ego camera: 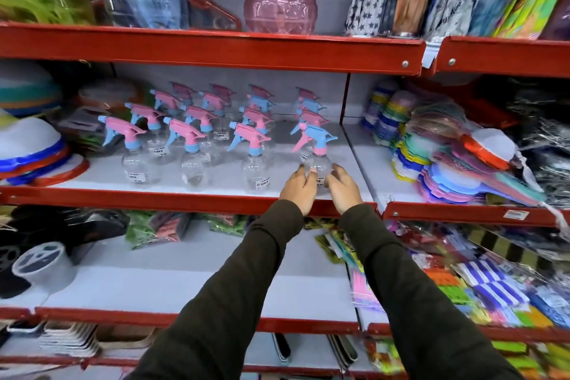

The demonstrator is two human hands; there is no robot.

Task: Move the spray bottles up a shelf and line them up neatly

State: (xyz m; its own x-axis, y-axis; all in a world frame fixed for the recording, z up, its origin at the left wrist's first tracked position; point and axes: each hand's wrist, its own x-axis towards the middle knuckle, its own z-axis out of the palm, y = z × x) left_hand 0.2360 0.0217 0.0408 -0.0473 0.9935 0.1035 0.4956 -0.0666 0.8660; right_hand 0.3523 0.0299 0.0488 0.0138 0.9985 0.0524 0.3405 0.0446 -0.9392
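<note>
Several clear spray bottles with pink and blue trigger heads stand in rows on the grey middle shelf. The front right spray bottle has a blue head and a pink collar and stands at the shelf's front edge. My left hand and my right hand cup its round clear body from either side, fingers touching it. To its left stand the other front-row spray bottles with pink heads. The red shelf lip runs below my hands.
Stacked plastic bowls sit left of the bottles, piles of coloured fans to the right past a divider. The lower shelf holds packets at the back and right. Jugs stand on the top shelf.
</note>
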